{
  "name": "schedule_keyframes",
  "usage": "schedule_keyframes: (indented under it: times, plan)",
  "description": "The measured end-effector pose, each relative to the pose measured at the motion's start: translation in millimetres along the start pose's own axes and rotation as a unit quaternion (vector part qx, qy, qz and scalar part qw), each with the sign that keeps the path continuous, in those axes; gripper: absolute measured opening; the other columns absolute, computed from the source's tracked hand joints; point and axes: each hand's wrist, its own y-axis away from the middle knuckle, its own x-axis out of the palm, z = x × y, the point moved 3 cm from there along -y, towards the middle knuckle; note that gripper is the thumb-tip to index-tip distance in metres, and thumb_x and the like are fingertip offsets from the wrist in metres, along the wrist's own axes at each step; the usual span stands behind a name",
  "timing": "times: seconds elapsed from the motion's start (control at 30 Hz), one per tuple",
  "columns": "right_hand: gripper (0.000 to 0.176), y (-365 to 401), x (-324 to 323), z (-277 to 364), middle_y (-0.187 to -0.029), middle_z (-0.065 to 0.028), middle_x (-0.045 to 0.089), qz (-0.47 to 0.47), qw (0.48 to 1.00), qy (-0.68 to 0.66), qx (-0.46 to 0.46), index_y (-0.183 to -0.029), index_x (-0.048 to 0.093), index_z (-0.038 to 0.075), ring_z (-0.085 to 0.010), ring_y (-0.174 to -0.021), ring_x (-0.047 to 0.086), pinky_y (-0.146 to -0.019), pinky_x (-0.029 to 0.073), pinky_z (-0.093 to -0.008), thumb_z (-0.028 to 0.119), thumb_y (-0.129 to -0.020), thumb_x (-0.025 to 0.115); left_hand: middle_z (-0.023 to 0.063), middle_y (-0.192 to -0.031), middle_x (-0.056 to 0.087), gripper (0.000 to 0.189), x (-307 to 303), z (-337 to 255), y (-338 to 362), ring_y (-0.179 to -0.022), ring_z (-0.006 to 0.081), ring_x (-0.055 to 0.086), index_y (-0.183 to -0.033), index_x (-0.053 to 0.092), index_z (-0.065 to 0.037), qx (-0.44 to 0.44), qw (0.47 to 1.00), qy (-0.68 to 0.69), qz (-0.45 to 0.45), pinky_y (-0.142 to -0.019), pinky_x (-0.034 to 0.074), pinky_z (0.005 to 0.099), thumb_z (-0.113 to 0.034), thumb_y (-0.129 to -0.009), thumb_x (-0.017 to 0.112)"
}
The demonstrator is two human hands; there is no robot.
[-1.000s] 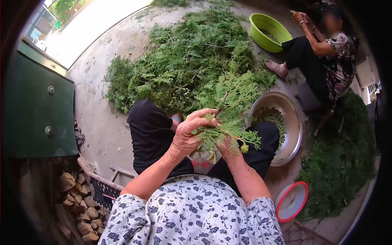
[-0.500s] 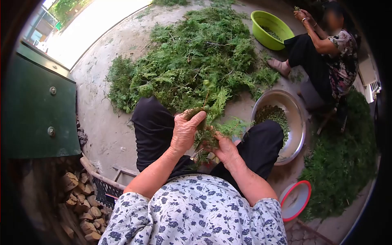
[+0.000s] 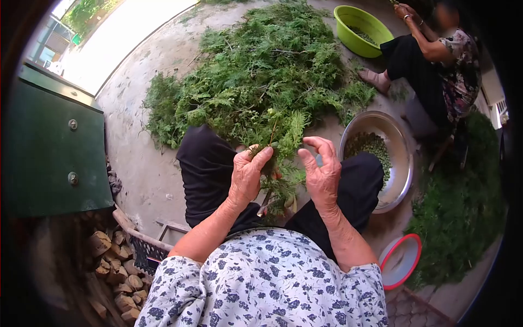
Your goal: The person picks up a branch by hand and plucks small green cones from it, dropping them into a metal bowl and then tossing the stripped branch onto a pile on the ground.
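Observation:
My left hand (image 3: 247,175) is closed around a green conifer sprig (image 3: 285,146) held upright over my lap. My right hand (image 3: 322,171) is raised beside the sprig with fingers curled and apart, thumb and forefinger close together; whether it pinches a small piece I cannot tell. A steel bowl (image 3: 401,158) holding small green cones lies on the ground just right of my right knee. A large heap of cut green branches (image 3: 261,76) is spread on the concrete in front of my knees.
Another person (image 3: 436,60) sits at the far right beside a lime green basin (image 3: 360,25). A second pile of greenery (image 3: 463,212) and a red-rimmed white bowl (image 3: 401,260) lie at the right. A green metal box (image 3: 49,152) and stacked firewood (image 3: 111,267) stand at the left.
The sprig was turned upright in my left hand. My right hand let go of its lower part and rose, fingers spreading, to the right of the sprig.

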Motion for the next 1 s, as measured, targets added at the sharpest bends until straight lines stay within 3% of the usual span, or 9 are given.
schedule_keyframes:
  times: [0.1,0.2,0.37,0.4,0.47,0.6,0.8,0.87,1.0]
  plan:
    - [0.020,-9,17,6,-0.084,-0.0099,0.059,0.064,0.997,-0.011,-0.049,-0.089,0.062,0.002,-0.0238,-0.082,0.058,-0.074,0.045,-0.0324,0.019,-0.079,0.067,0.0019,-0.069,0.058,0.017,6,-4,4,-0.055,0.0101,0.054,-0.084,0.060,0.001,0.095,0.984,-0.147,0.019,-0.050,0.045,0.0238,-0.015,-0.088,0.055]
    - [0.019,-6,30,0,-0.075,-0.0102,0.059,0.158,0.983,-0.073,0.054,-0.084,0.062,0.001,-0.0220,-0.070,0.059,-0.066,0.045,-0.0309,0.019,-0.079,0.066,-0.0004,-0.063,0.055,0.016,3,-2,4,-0.049,0.0074,0.048,-0.080,0.061,-0.001,0.215,0.938,-0.268,0.038,-0.047,0.041,0.0218,-0.015,-0.086,0.056]
    - [0.024,9,42,-34,-0.075,-0.0046,0.060,0.170,0.926,-0.281,0.185,-0.082,0.062,0.000,-0.0148,-0.068,0.058,-0.063,0.045,-0.0278,0.023,-0.084,0.064,-0.0034,-0.060,0.052,0.012,6,3,9,-0.047,0.0034,0.044,-0.073,0.060,-0.003,-0.016,0.999,0.000,-0.041,-0.040,0.034,0.0196,-0.012,-0.081,0.058]
    - [0.024,10,41,-35,-0.075,-0.0046,0.060,0.168,0.927,-0.280,0.184,-0.082,0.062,0.000,-0.0148,-0.068,0.058,-0.063,0.045,-0.0278,0.023,-0.084,0.064,-0.0034,-0.060,0.052,0.012,5,3,8,-0.047,0.0034,0.044,-0.073,0.060,-0.003,-0.016,0.999,0.000,-0.040,-0.040,0.034,0.0196,-0.012,-0.081,0.058]
    - [0.023,14,41,-40,-0.078,-0.0023,0.061,0.123,0.788,-0.512,0.320,-0.083,0.060,0.001,-0.0126,-0.073,0.057,-0.064,0.045,-0.0262,0.023,-0.085,0.063,-0.0044,-0.060,0.052,0.012,-1,9,7,-0.047,0.0023,0.043,-0.069,0.058,-0.006,-0.044,0.998,-0.026,-0.044,-0.039,0.032,0.0188,-0.012,-0.080,0.059]
    - [0.020,5,17,-39,-0.076,-0.0015,0.059,0.094,0.736,-0.571,0.353,-0.087,0.059,0.003,-0.0116,-0.073,0.057,-0.061,0.045,-0.0247,0.023,-0.085,0.063,-0.0058,-0.058,0.049,0.017,5,0,15,-0.047,0.0015,0.041,-0.067,0.057,-0.008,-0.056,0.993,-0.104,-0.030,-0.040,0.032,0.0187,-0.013,-0.082,0.059]
    - [0.031,-19,-11,-44,-0.066,0.0031,0.050,0.074,0.859,-0.410,0.296,-0.085,0.061,0.002,-0.0083,-0.063,0.050,-0.058,0.041,-0.0221,0.033,-0.087,0.060,-0.0055,-0.057,0.050,0.019,4,13,14,-0.048,0.0021,0.043,-0.071,0.059,-0.004,-0.017,0.982,-0.189,0.001,-0.043,0.036,0.0191,-0.017,-0.084,0.059]
    - [0.039,-29,-8,-38,-0.056,0.0076,0.039,0.160,0.940,-0.234,0.190,-0.089,0.063,0.003,-0.0006,-0.047,0.034,-0.042,0.022,-0.0191,0.041,-0.088,0.056,-0.0053,-0.058,0.051,0.019,5,13,15,-0.048,0.0022,0.044,-0.073,0.061,-0.003,-0.012,0.976,-0.215,0.012,-0.043,0.036,0.0190,-0.018,-0.084,0.060]
    - [0.038,-32,-4,-38,-0.053,0.0091,0.039,0.280,0.916,-0.202,0.204,-0.087,0.065,0.004,-0.0001,-0.046,0.031,-0.043,0.021,-0.0191,0.042,-0.086,0.058,-0.0046,-0.056,0.051,0.018,6,13,15,-0.048,0.0025,0.044,-0.077,0.062,-0.002,-0.006,0.973,-0.230,0.031,-0.043,0.035,0.0199,-0.018,-0.084,0.059]
